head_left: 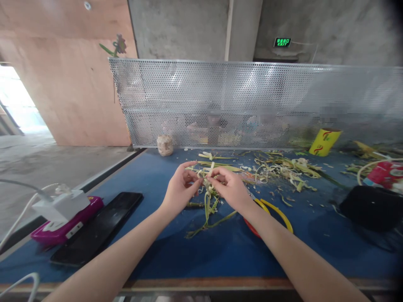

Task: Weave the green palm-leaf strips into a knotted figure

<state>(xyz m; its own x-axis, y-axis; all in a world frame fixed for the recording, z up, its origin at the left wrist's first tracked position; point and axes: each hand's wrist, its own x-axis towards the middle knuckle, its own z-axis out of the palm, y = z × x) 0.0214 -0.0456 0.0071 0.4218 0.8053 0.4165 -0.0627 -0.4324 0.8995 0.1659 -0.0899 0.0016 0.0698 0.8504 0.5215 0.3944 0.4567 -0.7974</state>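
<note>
A bundle of pale green plant strips (208, 201) hangs between my hands above the blue table, with long thin ends trailing down toward me. My left hand (182, 186) pinches it from the left, thumb and fingertips together. From the right, my right hand (229, 186) pinches the same bundle, its fingertips almost meeting the left ones. A whitish stub sticks up between the fingers. The exact grip points are partly hidden by the fingers. Under my right forearm lies a tool with yellow and red handles (278, 212), mostly covered.
Loose plant scraps (292, 170) lie across the back right of the blue table (176, 260). A black phone (97, 228) and a purple power strip (69, 228) with white chargers sit left. A yellow roll (325, 142), a black object (371, 208) and a perforated metal screen (201, 88) stand beyond.
</note>
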